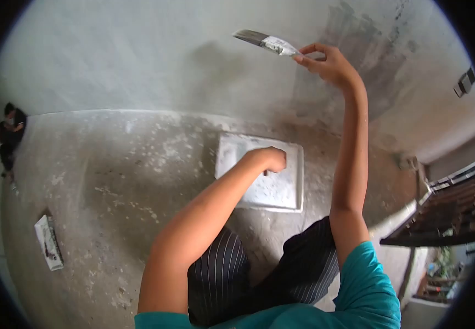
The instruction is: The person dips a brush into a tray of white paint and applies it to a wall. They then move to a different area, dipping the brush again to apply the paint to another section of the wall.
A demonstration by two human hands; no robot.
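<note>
My right hand (328,64) is raised in front of the wall and pinches a flat paintbrush (267,43) by its handle end. The brush points left, with a dark grey tip and white paint smeared over its middle. Lower down, my left hand (272,159) is closed above a shallow white tray (299,189) on the floor. Whatever those curled fingers may hold is hidden beneath the hand. White and grey smears cover the inside of the tray, which lies in front of my knees.
The pale grey wall (138,60) has darker patches at the upper right. On the stained concrete floor (122,219), a long white paint-marked object (48,242) lies at the left. Two people (10,130) are near the far left wall. A dark slatted structure (440,211) stands at the right.
</note>
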